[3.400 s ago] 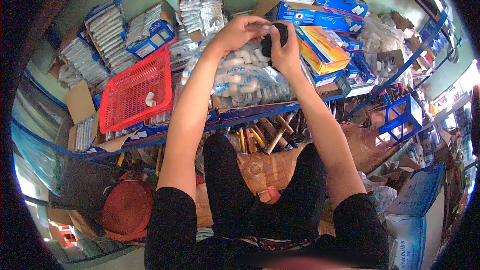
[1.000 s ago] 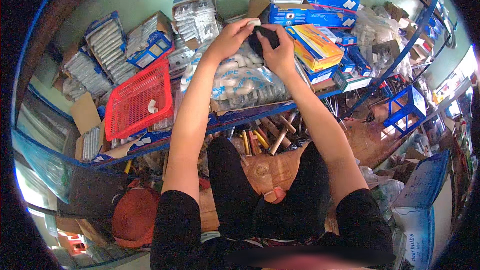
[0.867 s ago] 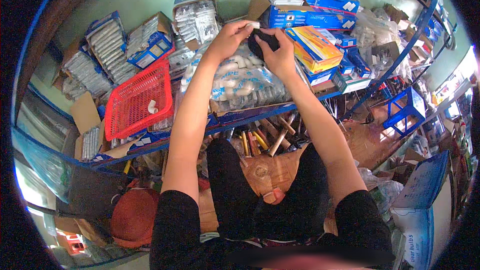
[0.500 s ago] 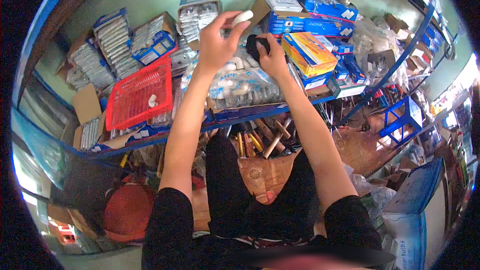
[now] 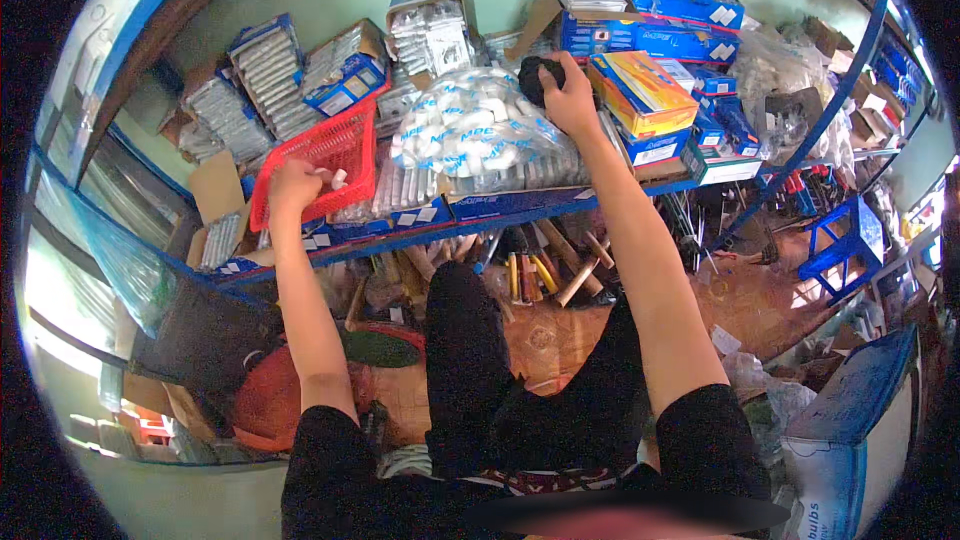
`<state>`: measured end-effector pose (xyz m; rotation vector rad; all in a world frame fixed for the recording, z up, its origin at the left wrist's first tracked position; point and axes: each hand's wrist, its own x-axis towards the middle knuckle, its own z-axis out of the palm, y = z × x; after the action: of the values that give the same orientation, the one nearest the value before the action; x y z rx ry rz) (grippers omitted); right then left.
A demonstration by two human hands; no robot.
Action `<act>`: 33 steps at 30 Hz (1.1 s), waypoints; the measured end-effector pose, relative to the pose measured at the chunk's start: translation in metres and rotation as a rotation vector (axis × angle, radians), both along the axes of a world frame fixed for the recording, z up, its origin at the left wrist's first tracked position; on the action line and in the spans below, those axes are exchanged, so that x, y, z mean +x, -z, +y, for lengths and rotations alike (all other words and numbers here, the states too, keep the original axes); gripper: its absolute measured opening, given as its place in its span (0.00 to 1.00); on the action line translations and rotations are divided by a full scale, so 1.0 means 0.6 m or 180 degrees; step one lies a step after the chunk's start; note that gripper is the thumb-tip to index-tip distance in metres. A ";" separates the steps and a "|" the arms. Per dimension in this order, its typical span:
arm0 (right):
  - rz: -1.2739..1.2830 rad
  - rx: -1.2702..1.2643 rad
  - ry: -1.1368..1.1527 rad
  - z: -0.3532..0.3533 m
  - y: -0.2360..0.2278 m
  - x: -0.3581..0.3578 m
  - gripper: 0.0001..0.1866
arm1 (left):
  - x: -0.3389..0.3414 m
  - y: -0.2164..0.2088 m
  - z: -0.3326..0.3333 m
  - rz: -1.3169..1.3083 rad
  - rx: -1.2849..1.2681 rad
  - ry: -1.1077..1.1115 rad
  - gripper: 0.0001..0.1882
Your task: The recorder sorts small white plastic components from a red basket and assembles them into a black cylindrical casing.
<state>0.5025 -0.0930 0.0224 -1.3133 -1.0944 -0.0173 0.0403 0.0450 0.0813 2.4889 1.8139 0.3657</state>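
My left hand reaches into the red plastic basket. Its fingers are curled round a white pipe fitting, mostly hidden by them. Beside the fingertips, a white pipe elbow lies in the basket. Up at the back of the bench my right hand grips a crumpled black cloth against the far right side of a clear plastic bag. Blue print covers this bag, which is full of small white pipe fittings.
Boxes of packed silvery items line the back left. An orange and yellow box sits on blue cartons at right. The blue bench edge runs across, with wooden-handled tools below it. A blue stool stands at right.
My left hand has moved left and down from above the bag into the red basket, carrying the white fitting. My right hand keeps hold of the black cloth. The view has shifted slightly.
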 end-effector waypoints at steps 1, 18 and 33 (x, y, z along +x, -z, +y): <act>0.0005 0.0012 0.0019 0.000 0.000 0.003 0.12 | 0.008 -0.007 -0.001 0.0005 0.0012 0.0019 0.23; -0.0035 0.0142 0.0126 -0.004 -0.003 -0.005 0.13 | 0.401 -0.033 -0.123 -0.0127 0.1067 0.2852 0.22; 0.0138 0.0566 0.0448 -0.010 -0.015 -0.004 0.11 | 0.545 -0.038 -0.050 -0.2133 -0.0294 0.3339 0.16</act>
<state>0.5001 -0.0989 0.0315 -1.2222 -0.9400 -0.1861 0.3674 0.0153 0.1038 2.3993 0.2114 0.8319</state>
